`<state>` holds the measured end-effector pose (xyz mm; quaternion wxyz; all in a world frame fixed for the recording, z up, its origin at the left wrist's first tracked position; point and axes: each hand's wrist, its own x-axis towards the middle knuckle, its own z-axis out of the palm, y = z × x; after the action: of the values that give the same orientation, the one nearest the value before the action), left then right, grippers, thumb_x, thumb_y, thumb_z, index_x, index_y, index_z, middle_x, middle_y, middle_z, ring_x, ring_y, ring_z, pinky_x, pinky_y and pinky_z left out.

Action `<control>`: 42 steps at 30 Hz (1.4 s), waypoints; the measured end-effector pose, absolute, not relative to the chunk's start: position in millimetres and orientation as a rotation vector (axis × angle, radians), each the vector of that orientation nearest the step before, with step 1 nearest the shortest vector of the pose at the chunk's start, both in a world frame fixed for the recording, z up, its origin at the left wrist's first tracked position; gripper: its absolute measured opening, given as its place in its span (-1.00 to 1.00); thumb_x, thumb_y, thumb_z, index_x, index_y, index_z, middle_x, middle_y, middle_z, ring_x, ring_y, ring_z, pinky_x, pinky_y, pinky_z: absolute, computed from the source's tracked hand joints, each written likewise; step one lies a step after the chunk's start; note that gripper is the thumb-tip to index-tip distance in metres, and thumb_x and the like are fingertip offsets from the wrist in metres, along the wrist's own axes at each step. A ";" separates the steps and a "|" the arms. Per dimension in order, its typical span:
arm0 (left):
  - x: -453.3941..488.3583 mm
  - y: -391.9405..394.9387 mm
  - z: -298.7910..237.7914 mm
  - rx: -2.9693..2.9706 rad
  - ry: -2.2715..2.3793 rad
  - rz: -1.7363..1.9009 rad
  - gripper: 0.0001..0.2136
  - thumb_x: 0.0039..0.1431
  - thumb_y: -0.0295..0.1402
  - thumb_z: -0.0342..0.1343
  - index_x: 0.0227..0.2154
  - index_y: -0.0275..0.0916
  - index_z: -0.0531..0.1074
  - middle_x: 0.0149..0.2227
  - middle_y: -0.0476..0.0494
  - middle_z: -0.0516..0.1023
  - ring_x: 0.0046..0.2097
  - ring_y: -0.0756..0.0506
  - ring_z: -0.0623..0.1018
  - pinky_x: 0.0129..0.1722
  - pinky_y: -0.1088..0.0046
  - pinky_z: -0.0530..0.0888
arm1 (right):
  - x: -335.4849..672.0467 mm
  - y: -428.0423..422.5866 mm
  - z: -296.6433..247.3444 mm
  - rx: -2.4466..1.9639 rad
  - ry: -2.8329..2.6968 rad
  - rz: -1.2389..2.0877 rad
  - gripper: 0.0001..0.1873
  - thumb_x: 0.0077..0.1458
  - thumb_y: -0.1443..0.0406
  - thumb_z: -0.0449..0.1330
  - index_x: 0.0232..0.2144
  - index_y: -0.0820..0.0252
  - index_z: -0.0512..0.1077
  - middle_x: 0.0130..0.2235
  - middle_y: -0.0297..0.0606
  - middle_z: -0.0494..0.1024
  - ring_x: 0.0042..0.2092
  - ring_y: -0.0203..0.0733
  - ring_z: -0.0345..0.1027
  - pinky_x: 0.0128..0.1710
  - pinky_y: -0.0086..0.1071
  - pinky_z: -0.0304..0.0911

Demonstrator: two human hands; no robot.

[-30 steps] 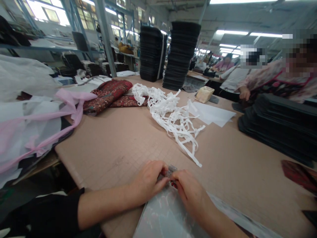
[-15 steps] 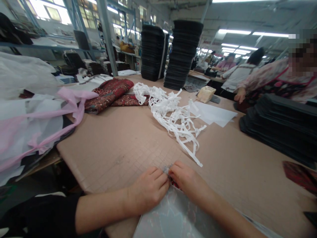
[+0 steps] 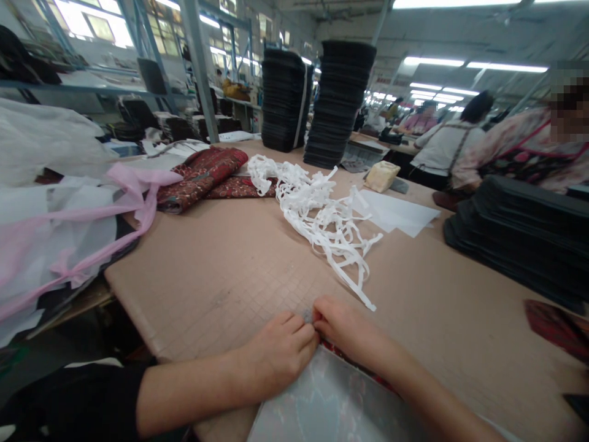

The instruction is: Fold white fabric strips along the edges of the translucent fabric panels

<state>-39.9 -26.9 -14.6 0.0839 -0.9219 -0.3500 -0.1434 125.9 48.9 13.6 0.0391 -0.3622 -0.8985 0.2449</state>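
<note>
My left hand (image 3: 280, 353) and my right hand (image 3: 347, 328) meet at the near edge of the tan table (image 3: 230, 270), fingers curled and pinching the top edge of a clear plastic bag (image 3: 322, 405). The bag lies flat towards me and holds a red patterned cloth, of which only a thin strip (image 3: 354, 362) shows beside my right wrist. A tangle of white strips (image 3: 322, 215) lies just beyond my hands.
Folded red patterned cloth (image 3: 202, 175) lies at the far left, two tall stacks of black trays (image 3: 317, 98) at the back, and low black stacks (image 3: 524, 233) on the right. White and pink plastic bags (image 3: 59, 215) hang over the left edge. Other people work at the far right.
Both hands have closed up together on the bag's top edge and shifted slightly away from me. The small grey piece seen between my fingers a second ago is now almost hidden.
</note>
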 end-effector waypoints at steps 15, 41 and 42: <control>-33.8 -33.9 -12.3 -2.619 -0.961 -0.339 -0.83 0.16 -0.48 -0.04 -0.24 -0.40 0.40 -0.16 -0.28 0.40 -0.22 -0.16 0.36 -0.25 0.28 0.30 | 145.2 36.9 7.8 -1.208 -2.307 0.819 -0.86 0.07 0.46 0.01 -0.45 0.19 0.30 -0.44 -0.37 0.38 -0.37 -0.28 0.25 -0.37 -0.45 0.12; -35.4 -31.1 -18.6 -2.693 -1.095 -0.354 -0.80 0.14 -0.46 0.02 -0.16 -0.38 0.35 -0.10 -0.25 0.40 -0.17 -0.15 0.37 -0.17 0.27 0.34 | 134.2 2.9 -6.3 -0.855 -2.863 -0.202 -0.84 -0.02 0.52 0.16 -0.31 0.34 0.39 -0.34 -0.15 0.41 -0.34 -0.06 0.22 -0.39 -0.24 0.16; -35.7 -30.9 -19.4 -2.684 -1.090 -0.374 -0.80 0.14 -0.46 0.02 -0.16 -0.38 0.35 -0.09 -0.26 0.40 -0.15 -0.16 0.38 -0.15 0.26 0.33 | 132.9 2.6 -7.0 -0.832 -2.877 -0.250 -0.84 -0.02 0.51 0.16 -0.31 0.35 0.39 -0.34 -0.12 0.41 -0.34 -0.05 0.22 -0.41 -0.23 0.15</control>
<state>-35.7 -30.9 -19.4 0.1100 -0.9133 -0.3709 -0.1273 132.9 2.6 -7.0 0.0678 -0.2763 -0.9551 -0.0831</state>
